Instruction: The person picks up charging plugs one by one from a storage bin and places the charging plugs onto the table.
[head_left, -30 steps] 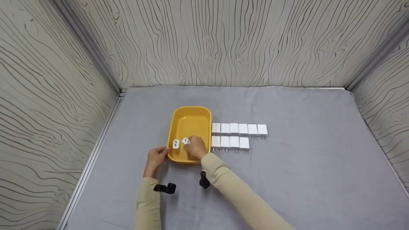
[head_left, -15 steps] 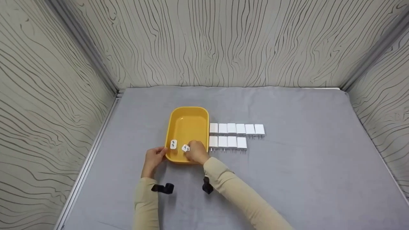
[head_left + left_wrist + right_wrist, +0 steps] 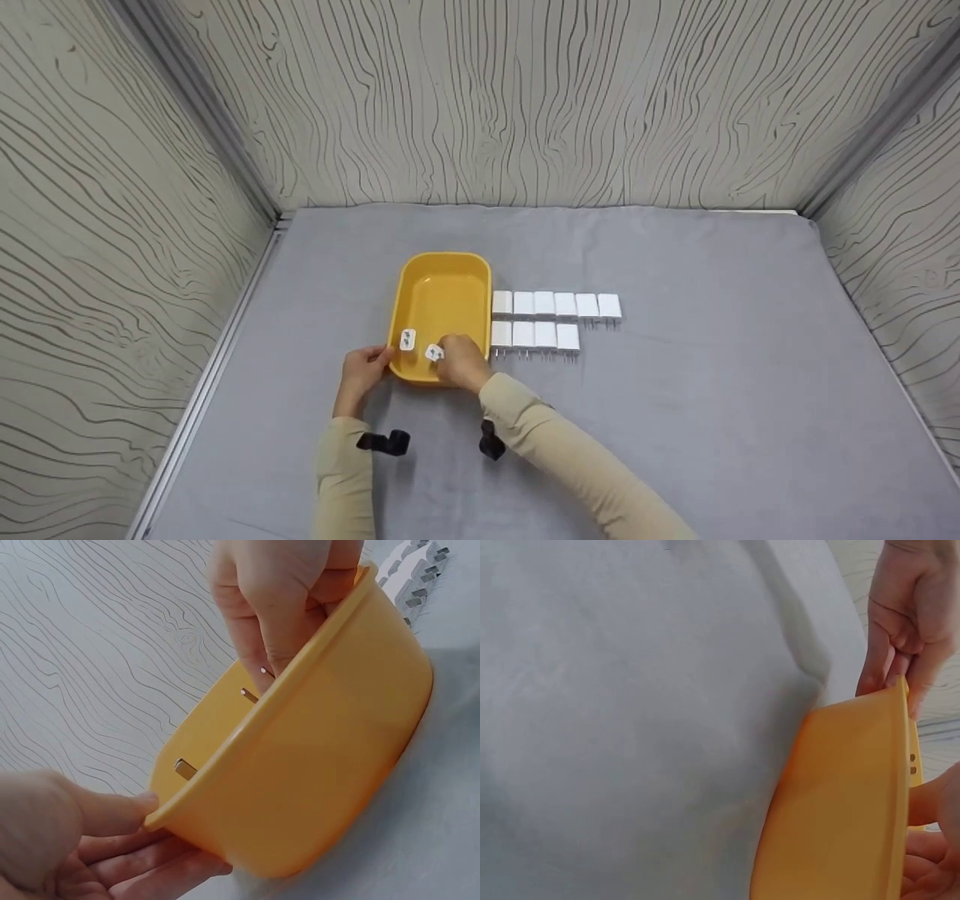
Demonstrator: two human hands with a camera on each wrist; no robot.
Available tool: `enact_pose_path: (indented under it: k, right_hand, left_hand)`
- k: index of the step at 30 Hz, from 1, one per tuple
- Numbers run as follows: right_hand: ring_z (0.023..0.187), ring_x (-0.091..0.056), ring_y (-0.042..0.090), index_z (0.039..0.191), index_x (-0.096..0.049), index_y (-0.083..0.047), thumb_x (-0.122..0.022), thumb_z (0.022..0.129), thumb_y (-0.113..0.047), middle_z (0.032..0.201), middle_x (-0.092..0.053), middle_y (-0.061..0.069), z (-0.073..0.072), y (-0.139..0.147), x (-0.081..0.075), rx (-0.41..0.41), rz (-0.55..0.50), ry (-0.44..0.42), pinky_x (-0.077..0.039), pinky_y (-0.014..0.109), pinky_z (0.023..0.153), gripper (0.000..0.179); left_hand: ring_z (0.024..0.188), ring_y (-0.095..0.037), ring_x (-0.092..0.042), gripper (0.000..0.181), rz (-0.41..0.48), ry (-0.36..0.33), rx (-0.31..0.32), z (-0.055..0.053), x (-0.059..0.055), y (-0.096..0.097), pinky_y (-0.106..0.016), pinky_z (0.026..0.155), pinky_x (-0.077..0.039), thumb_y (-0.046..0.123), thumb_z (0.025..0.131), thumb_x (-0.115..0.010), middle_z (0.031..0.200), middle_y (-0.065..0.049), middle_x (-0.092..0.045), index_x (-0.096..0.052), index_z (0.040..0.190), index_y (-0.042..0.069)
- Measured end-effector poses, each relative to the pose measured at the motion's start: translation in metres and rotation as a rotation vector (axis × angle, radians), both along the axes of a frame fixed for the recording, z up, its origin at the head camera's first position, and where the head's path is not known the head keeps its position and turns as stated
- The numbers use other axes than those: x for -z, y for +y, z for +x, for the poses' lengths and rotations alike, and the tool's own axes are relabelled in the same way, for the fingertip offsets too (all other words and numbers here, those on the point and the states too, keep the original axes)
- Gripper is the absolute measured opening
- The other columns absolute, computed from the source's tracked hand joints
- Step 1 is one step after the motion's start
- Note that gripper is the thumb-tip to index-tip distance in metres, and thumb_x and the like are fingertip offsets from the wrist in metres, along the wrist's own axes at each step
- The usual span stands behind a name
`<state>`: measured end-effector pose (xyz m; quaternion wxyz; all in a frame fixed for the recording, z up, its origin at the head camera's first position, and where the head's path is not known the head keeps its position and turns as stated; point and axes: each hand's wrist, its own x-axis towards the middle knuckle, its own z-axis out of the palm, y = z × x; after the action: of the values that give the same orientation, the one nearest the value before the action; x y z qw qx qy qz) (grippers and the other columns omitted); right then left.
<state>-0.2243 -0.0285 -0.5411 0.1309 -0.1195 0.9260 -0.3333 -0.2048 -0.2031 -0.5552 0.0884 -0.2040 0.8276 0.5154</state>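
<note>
A yellow plastic bin (image 3: 448, 300) stands on the cloth in the head view. My left hand (image 3: 365, 369) pinches its near-left rim; in the left wrist view the thumb (image 3: 112, 814) lies on the rim with the fingers below it on the outer wall. Inside the near end, my right hand (image 3: 461, 361) holds a white plug adapter (image 3: 433, 352), prongs up. A second white plug adapter (image 3: 407, 340) stands prongs up beside the left wall. Only metal prongs (image 3: 185, 768) of these show over the rim in the left wrist view; the right fingers' tips are partly hidden.
Against the bin's right side lie two rows of several white plug adapters, a far row (image 3: 555, 304) and a shorter near row (image 3: 535, 335), prongs toward me. Grey cloth (image 3: 712, 375) covers the table. Wood-grain patterned walls (image 3: 487, 105) enclose it at the back and sides.
My right hand has moved slightly toward me inside the bin with the plug adapter, which has turned a little. The left hand stays at the rim. The head view has shifted slightly.
</note>
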Motion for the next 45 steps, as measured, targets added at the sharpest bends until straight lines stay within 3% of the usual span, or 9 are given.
enact_pose_path:
  k: [7, 14, 21, 31, 38, 45]
  right_hand:
    - [0.077, -0.060, 0.020, 0.100, -0.070, 0.005, -0.066, 0.082, -0.001, 0.094, -0.073, 0.016, 0.007, 0.005, -0.006, -0.047, -0.063, 0.055, -0.055, 0.033, 0.073, 0.019]
    - [0.087, -0.068, 0.025, 0.105, -0.070, 0.003, -0.066, 0.082, -0.002, 0.097, -0.074, 0.016, 0.019, 0.018, -0.006, -0.092, -0.148, 0.178, -0.057, 0.033, 0.077, 0.024]
    - [0.089, -0.068, 0.025, 0.108, -0.068, 0.004, -0.068, 0.082, -0.008, 0.100, -0.073, 0.018, 0.024, 0.035, -0.003, -0.049, -0.283, 0.161, -0.058, 0.037, 0.079, 0.028]
    - [0.091, -0.069, 0.026, 0.106, -0.068, 0.005, -0.070, 0.079, -0.004, 0.099, -0.074, 0.019, 0.029, 0.055, -0.006, 0.013, -0.415, 0.222, -0.058, 0.035, 0.077, 0.029]
    - [0.089, -0.071, 0.030, 0.105, -0.067, 0.006, -0.070, 0.079, -0.001, 0.098, -0.072, 0.022, 0.032, 0.062, -0.009, 0.041, -0.513, 0.226, -0.055, 0.020, 0.068, 0.027]
    - [0.098, -0.070, 0.035, 0.105, -0.067, 0.007, -0.067, 0.079, 0.003, 0.104, -0.071, 0.026, 0.038, 0.068, -0.008, 0.069, -0.615, 0.195, -0.059, 0.034, 0.083, 0.026]
  left_hand:
    - [0.093, -0.020, -0.065, 0.035, -0.037, -0.002, 0.019, 0.000, 0.000, -0.002, -0.032, 0.084, -0.057, 0.017, 0.098, -0.055, 0.120, -0.026, -0.066, -0.062, 0.121, -0.008]
    - [0.083, -0.014, -0.067, 0.034, 0.032, 0.027, -0.014, 0.002, 0.001, -0.002, -0.030, 0.078, -0.059, 0.013, 0.097, -0.056, 0.116, -0.029, -0.066, -0.061, 0.119, -0.011]
    - [0.090, -0.017, -0.068, 0.034, 0.052, 0.009, -0.025, 0.001, 0.001, 0.000, -0.032, 0.083, -0.058, 0.014, 0.098, -0.055, 0.120, -0.029, -0.065, -0.061, 0.121, -0.010]
    - [0.089, -0.014, -0.066, 0.035, 0.044, -0.023, -0.022, -0.001, 0.001, 0.001, -0.030, 0.084, -0.057, 0.016, 0.098, -0.056, 0.120, -0.026, -0.065, -0.061, 0.123, -0.008]
    - [0.085, -0.013, -0.066, 0.035, 0.042, -0.002, -0.015, -0.001, -0.003, 0.002, -0.033, 0.084, -0.058, 0.015, 0.097, -0.056, 0.120, -0.027, -0.065, -0.061, 0.122, -0.009]
    - [0.086, -0.017, -0.069, 0.038, 0.075, 0.046, -0.012, 0.002, 0.002, -0.003, -0.029, 0.077, -0.058, 0.019, 0.095, -0.060, 0.112, -0.026, -0.069, -0.062, 0.119, -0.010]
